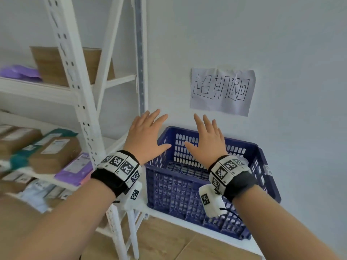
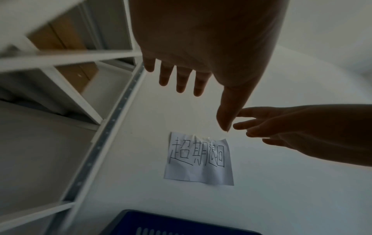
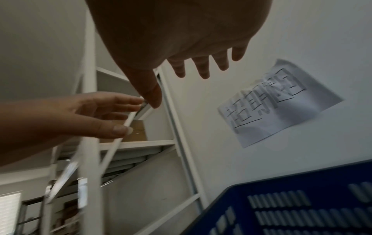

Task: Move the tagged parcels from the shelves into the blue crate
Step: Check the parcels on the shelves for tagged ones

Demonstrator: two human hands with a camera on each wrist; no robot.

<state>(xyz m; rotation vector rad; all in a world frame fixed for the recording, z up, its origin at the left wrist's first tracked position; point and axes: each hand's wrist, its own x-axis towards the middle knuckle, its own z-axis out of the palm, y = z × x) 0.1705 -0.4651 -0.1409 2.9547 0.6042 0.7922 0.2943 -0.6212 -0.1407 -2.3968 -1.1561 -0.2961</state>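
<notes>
The blue crate point(image 1: 262, 194) stands on the floor against the wall, right of the white shelf rack point(image 1: 75, 72); its rim also shows in the wrist views point(image 2: 181, 222) point(image 3: 302, 182). Both hands hover above it, palms down and fingers spread, holding nothing: my left hand point(image 1: 148, 134) over the crate's left edge, my right hand point(image 1: 204, 139) over its middle. Parcels lie on the shelves at the left: brown boxes point(image 1: 56, 152), purple bags point(image 1: 77, 169) and a large cardboard box point(image 1: 54, 64). Something pale lies at the crate's far right corner point(image 1: 240, 158), partly hidden by my wrist.
A paper sign point(image 1: 221, 91) with handwritten characters is taped to the wall above the crate. The rack's upright post point(image 1: 88, 128) and diagonal brace stand between the shelves and the crate. Wooden floor point(image 1: 165, 241) lies in front.
</notes>
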